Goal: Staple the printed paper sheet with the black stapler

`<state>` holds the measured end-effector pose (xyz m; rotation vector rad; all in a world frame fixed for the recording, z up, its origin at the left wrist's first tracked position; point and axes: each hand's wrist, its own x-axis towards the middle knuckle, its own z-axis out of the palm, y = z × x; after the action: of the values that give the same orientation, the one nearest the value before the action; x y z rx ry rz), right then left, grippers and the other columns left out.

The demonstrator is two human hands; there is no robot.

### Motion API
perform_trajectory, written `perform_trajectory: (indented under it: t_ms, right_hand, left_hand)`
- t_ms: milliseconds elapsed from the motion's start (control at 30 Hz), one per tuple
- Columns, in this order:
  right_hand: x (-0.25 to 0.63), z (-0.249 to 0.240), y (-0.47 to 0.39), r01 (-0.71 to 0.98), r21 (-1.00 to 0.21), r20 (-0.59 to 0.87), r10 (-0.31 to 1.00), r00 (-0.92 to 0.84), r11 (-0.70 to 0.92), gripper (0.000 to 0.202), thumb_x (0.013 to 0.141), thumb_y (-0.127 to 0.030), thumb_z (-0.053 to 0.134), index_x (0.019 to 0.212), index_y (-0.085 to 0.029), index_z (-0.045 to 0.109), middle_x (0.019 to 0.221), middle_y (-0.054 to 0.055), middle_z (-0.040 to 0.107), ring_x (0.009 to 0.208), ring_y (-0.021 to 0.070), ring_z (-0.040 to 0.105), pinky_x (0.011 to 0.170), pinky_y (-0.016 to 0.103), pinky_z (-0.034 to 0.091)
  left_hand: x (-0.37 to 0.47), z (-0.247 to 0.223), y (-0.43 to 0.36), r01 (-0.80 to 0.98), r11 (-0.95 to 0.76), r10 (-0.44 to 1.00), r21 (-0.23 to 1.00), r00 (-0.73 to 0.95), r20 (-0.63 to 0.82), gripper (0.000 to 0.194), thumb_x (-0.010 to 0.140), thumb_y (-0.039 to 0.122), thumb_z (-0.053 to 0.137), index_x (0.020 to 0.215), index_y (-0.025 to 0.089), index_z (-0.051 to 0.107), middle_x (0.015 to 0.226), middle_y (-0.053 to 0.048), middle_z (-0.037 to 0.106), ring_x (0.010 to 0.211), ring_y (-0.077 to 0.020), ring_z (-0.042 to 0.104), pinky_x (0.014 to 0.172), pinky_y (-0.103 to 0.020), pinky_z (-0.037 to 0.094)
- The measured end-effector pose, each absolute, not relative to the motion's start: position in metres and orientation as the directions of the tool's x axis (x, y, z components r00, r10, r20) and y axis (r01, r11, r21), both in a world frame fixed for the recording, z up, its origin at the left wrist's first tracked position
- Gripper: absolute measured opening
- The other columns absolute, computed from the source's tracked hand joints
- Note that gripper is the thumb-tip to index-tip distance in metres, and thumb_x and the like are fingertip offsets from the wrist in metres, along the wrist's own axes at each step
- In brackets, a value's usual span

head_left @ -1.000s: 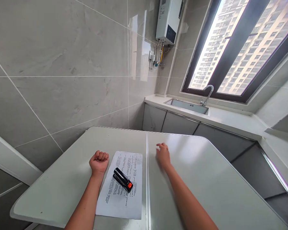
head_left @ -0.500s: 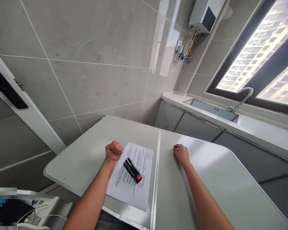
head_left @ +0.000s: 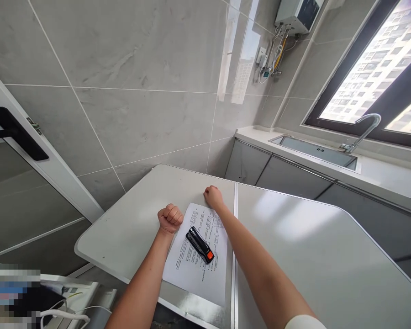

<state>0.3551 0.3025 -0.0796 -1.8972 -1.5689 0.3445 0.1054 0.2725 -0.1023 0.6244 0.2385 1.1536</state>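
Note:
White printed paper [head_left: 195, 283] lies on the left half of a pale folding table [head_left: 123, 228]. A black stapler with an orange end [head_left: 199, 245] rests slantwise on top of it. My left hand [head_left: 170, 218] is a closed fist at the paper's upper left edge, with nothing visible in it. Just beyond the paper's top edge is my right hand [head_left: 213, 196], its fingers curled together; whether they hold anything is hidden. Neither hand touches the stapler.
A metal seam [head_left: 235, 256] divides the table. Behind it on the right are a counter with a sink [head_left: 315, 151] and a faucet [head_left: 365, 130]. A door with a black handle [head_left: 18, 132] stands at left, above a white rack with cables [head_left: 75, 297].
My right hand has swung left, from the table's right half across the seam to the paper's top edge. My left fist stays beside the paper. The view has shifted slightly.

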Motion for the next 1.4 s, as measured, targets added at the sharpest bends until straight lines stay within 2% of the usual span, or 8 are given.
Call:
perform_trajectory:
  t_ms: [133, 267, 467, 600, 733, 933, 1200, 1400]
  right_hand:
    - [0.350, -0.087, 0.300, 0.718, -0.693, 0.187, 0.945, 0.268, -0.067, 0.008, 0.086, -0.020, 0.065, 0.091, -0.016, 0.070, 0.102, 0.011, 0.064, 0.098, 0.0228, 0.057, 0.086, 0.031, 0.042]
    - [0.367, -0.084, 0.280, 0.604, -0.795, 0.215, 0.910, 0.355, -0.048, 0.009, 0.087, -0.027, 0.060, 0.083, -0.020, 0.062, 0.088, 0.004, 0.060, 0.082, 0.0181, 0.052, 0.075, 0.028, 0.041]
    - [0.440, -0.088, 0.195, 0.365, -0.928, 0.106, 0.889, 0.445, -0.072, 0.047, 0.094, -0.049, 0.047, 0.059, -0.027, 0.026, 0.054, -0.006, 0.020, 0.053, 0.0126, 0.022, 0.051, 0.027, 0.023]
    - [0.492, -0.087, 0.131, 0.138, -0.987, -0.041, 0.962, 0.269, -0.081, 0.061, 0.089, -0.063, 0.055, 0.057, -0.027, 0.017, 0.050, -0.008, 0.015, 0.047, 0.0098, 0.016, 0.045, 0.028, 0.020]
    - [0.520, -0.091, 0.089, -0.041, -0.990, -0.136, 0.988, 0.068, -0.133, 0.070, 0.081, -0.062, 0.070, 0.053, -0.027, 0.016, 0.048, -0.009, 0.015, 0.045, 0.0074, 0.015, 0.043, 0.027, 0.019]
    - [0.530, -0.103, 0.068, -0.219, -0.966, -0.133, 0.990, -0.034, -0.138, 0.073, 0.076, -0.066, 0.071, 0.055, -0.026, 0.014, 0.048, -0.012, 0.008, 0.043, 0.0044, 0.008, 0.040, 0.023, 0.015]
    - [0.531, -0.101, 0.071, -0.291, -0.930, -0.192, 0.971, -0.143, -0.226, 0.070, 0.078, -0.053, 0.077, 0.056, -0.026, 0.017, 0.047, -0.014, 0.012, 0.042, 0.0024, 0.008, 0.037, 0.019, 0.012]
    - [0.533, -0.099, 0.072, -0.286, -0.923, -0.211, 0.960, -0.182, -0.257, 0.068, 0.081, -0.054, 0.076, 0.060, -0.026, 0.018, 0.049, -0.014, 0.014, 0.044, 0.0021, 0.007, 0.036, 0.017, 0.012]
  left_hand:
    - [0.106, -0.105, 0.274, -0.738, 0.255, 0.913, 0.624, 0.396, 0.095, 0.057, 0.082, 0.037, 0.054, 0.055, 0.022, 0.006, 0.047, 0.010, -0.013, 0.038, -0.0037, -0.012, 0.036, -0.022, 0.007]
    - [0.107, -0.102, 0.274, -0.727, 0.249, 0.915, 0.640, 0.393, 0.090, 0.056, 0.084, 0.038, 0.052, 0.056, 0.022, 0.006, 0.048, 0.010, -0.013, 0.040, -0.0037, -0.013, 0.037, -0.023, 0.002]
    - [0.107, -0.099, 0.272, -0.766, 0.249, 0.910, 0.593, 0.394, 0.128, 0.054, 0.082, 0.033, 0.055, 0.058, 0.022, 0.008, 0.049, 0.010, -0.009, 0.039, -0.0035, -0.010, 0.035, -0.020, 0.009]
    - [0.108, -0.098, 0.273, -0.784, 0.236, 0.913, 0.574, 0.381, 0.144, 0.052, 0.080, 0.027, 0.056, 0.059, 0.022, 0.009, 0.049, 0.011, -0.009, 0.040, -0.0032, -0.012, 0.034, -0.019, 0.008]
    - [0.109, -0.095, 0.271, -0.781, 0.219, 0.910, 0.585, 0.379, 0.166, 0.052, 0.079, 0.024, 0.057, 0.059, 0.021, 0.008, 0.050, 0.011, -0.009, 0.041, -0.0033, -0.013, 0.033, -0.019, 0.010]
    - [0.109, -0.090, 0.268, -0.787, 0.188, 0.896, 0.588, 0.382, 0.225, 0.052, 0.080, 0.024, 0.058, 0.057, 0.020, 0.011, 0.049, 0.011, -0.010, 0.040, -0.0032, -0.013, 0.033, -0.017, 0.010]
    - [0.111, -0.085, 0.267, -0.815, 0.181, 0.878, 0.550, 0.386, 0.283, 0.052, 0.081, 0.021, 0.057, 0.058, 0.019, 0.011, 0.049, 0.011, -0.012, 0.040, -0.0025, -0.015, 0.032, -0.016, 0.008]
    - [0.111, -0.085, 0.268, -0.804, 0.245, 0.854, 0.541, 0.443, 0.271, 0.052, 0.083, 0.023, 0.057, 0.057, 0.019, 0.011, 0.048, 0.011, -0.009, 0.039, -0.0025, -0.013, 0.032, -0.015, 0.011]
